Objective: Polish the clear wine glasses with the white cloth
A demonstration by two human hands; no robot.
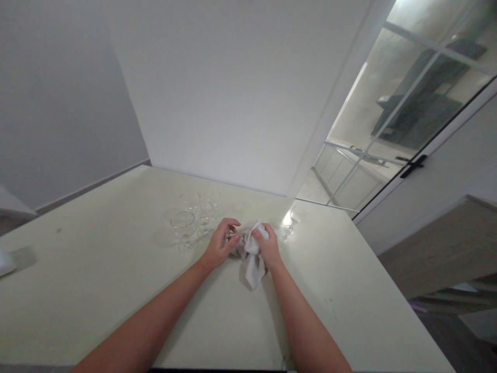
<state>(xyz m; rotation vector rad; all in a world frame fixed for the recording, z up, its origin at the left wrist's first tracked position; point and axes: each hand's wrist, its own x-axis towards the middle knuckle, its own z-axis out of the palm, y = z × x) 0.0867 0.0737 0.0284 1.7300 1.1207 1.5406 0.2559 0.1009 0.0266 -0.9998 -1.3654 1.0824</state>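
Note:
Over the middle of the white table, my left hand (220, 244) curls its fingers and thumb around a clear glass (235, 236). Much of this glass is hidden by the fingers and by a pale cloth. My right hand (269, 247) is closed on that cloth (254, 269), its thumb on top and a loose end hanging toward the tabletop. The cloth meets the glass between the two hands. Left of my left hand stand several clear stemmed glasses (182, 220) close together. One stemmed glass (289, 228) stands by itself beyond my right hand.
The white table (116, 295) reaches back to a plain wall (233, 103). A white object (5, 262) is cut off at the left edge. On the right are a glass-paned door with a black handle (413, 166) and a wooden shelf unit (438, 254).

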